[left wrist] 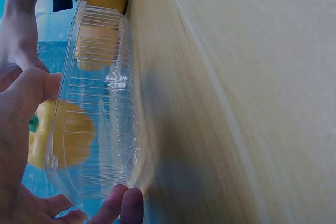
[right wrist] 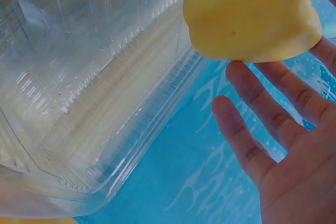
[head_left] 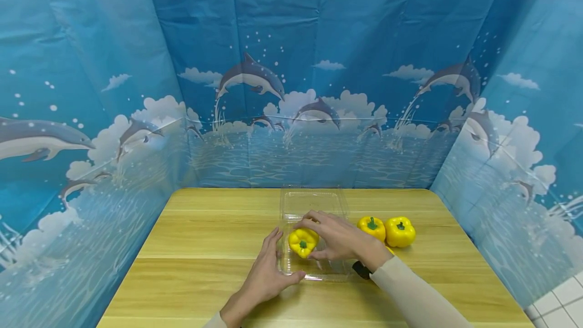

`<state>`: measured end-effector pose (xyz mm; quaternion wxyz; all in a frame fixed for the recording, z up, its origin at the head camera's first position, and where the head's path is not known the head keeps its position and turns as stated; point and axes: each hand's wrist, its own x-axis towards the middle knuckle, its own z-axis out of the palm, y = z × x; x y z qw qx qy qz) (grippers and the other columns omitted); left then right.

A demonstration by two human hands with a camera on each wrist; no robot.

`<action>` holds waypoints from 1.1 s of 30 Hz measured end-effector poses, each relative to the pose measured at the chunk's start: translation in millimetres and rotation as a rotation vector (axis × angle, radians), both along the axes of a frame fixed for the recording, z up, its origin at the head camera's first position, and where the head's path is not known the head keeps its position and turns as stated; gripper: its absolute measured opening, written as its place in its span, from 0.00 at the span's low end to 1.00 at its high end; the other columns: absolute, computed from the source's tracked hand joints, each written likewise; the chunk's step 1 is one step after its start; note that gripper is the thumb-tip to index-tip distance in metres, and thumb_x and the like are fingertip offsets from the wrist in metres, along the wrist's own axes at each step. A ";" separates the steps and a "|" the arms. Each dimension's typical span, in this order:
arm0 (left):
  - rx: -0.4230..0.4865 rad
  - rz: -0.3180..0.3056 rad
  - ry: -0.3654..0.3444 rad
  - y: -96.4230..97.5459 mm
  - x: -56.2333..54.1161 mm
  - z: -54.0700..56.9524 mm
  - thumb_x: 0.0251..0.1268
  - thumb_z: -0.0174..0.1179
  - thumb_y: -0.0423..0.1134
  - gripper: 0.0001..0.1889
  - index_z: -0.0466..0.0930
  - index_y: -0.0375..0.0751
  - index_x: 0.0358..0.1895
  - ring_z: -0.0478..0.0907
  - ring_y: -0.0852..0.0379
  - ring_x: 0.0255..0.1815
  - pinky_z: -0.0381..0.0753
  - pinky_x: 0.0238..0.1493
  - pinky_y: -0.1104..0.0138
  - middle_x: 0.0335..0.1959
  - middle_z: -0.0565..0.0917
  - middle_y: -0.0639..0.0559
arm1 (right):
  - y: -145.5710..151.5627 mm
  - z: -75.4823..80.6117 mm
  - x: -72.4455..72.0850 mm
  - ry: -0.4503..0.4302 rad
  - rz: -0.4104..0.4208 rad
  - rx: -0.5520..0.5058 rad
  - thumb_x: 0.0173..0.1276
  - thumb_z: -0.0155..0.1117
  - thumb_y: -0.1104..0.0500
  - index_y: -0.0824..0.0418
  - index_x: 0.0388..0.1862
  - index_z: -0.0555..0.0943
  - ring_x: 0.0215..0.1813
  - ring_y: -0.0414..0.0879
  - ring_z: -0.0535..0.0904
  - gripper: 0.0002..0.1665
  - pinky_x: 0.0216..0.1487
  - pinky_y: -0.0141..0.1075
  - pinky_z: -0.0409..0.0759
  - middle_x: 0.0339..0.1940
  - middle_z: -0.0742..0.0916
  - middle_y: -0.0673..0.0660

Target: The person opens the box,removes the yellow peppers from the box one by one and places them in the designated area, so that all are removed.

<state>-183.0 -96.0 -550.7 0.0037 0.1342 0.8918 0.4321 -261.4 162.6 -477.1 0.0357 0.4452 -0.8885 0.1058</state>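
A yellow bell pepper (head_left: pixel 302 242) with a green stem is in my right hand (head_left: pixel 334 237), pinched between thumb and fingers, over the base of a clear plastic clamshell box (head_left: pixel 337 270). In the right wrist view, fingertips meet the underside of the pepper (right wrist: pixel 252 14), beside the box wall (right wrist: pixel 121 129). My left hand (head_left: pixel 268 272) is spread around the box's near left corner, thumb at the front rim and straight fingers along the left side. The left wrist view shows the thumb at the rim and fingertips (left wrist: pixel 131 205) low against the wall.
Two more yellow bell peppers (head_left: pixel 371 228) stand on the wooden table (head_left: pixel 200 252) right of the box. Another bit of yellow shows behind my right wrist. The box's raised lid (head_left: pixel 311 204) extends toward the table's far edge. A dolphin-print curtain (head_left: pixel 314 156) surrounds the table.
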 end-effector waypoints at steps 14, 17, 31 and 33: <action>-0.004 -0.005 0.014 -0.6 0.2 -1.1 0.63 0.85 0.62 0.67 0.56 0.30 0.94 0.87 0.36 0.70 0.91 0.70 0.37 0.99 0.54 0.35 | 7.3 1.0 2.9 -0.019 -0.025 -0.069 0.74 0.85 0.35 0.50 0.84 0.80 0.66 0.49 0.90 0.47 0.69 0.53 0.93 0.72 0.88 0.52; -0.001 -0.004 0.013 -0.7 0.2 -1.2 0.63 0.85 0.62 0.67 0.56 0.30 0.94 0.87 0.36 0.70 0.91 0.70 0.37 0.99 0.54 0.35 | 9.9 2.4 4.6 -0.037 -0.035 -0.083 0.75 0.83 0.32 0.50 0.84 0.79 0.65 0.49 0.90 0.47 0.68 0.52 0.94 0.73 0.88 0.52; 0.000 -0.003 0.013 -1.4 -0.9 -1.7 0.62 0.85 0.63 0.67 0.56 0.32 0.94 0.87 0.36 0.71 0.91 0.70 0.38 0.99 0.54 0.36 | 18.0 6.5 10.8 -0.069 -0.033 -0.153 0.80 0.76 0.29 0.47 0.86 0.78 0.59 0.46 0.90 0.45 0.63 0.53 0.96 0.73 0.88 0.54; 0.000 -0.004 0.014 -1.4 -1.0 -1.8 0.62 0.85 0.63 0.67 0.56 0.32 0.94 0.87 0.36 0.70 0.91 0.70 0.38 0.99 0.54 0.35 | 19.3 5.8 11.6 -0.056 -0.024 -0.166 0.80 0.76 0.29 0.47 0.86 0.78 0.60 0.46 0.90 0.44 0.63 0.53 0.96 0.73 0.88 0.53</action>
